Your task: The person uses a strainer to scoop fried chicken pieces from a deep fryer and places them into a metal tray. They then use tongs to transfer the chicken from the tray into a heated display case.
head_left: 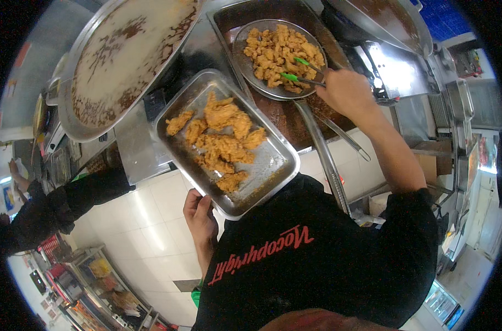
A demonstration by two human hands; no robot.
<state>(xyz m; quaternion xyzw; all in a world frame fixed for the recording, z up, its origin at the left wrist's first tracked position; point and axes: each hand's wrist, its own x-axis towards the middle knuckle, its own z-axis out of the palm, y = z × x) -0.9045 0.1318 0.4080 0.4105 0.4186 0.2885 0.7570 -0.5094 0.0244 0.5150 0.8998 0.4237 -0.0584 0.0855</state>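
My left hand (201, 215) grips the near rim of a rectangular steel tray (267, 182), thumb on top. Several large pieces of breaded fried chicken (226, 145) lie in it. My right hand (346, 93) is closed around tongs (311, 81) with green tips. Those tips touch the small fried pieces (271, 53) heaped in a round mesh strainer (240, 51); whether a piece is pinched between them, I cannot tell. Beneath the strainer is a deep rectangular metal pan (275, 120) with brown oily residue. The strainer's long steel handle (321, 145) points toward me.
A wide pot of foamy frying oil (122, 62) stands at upper left. Another large metal pan (383, 20) is at upper right. A thin wire-handled utensil (346, 134) sticks out of the deep pan. Another person in dark clothing (60, 202) is at far left, near a glass display case (106, 285).
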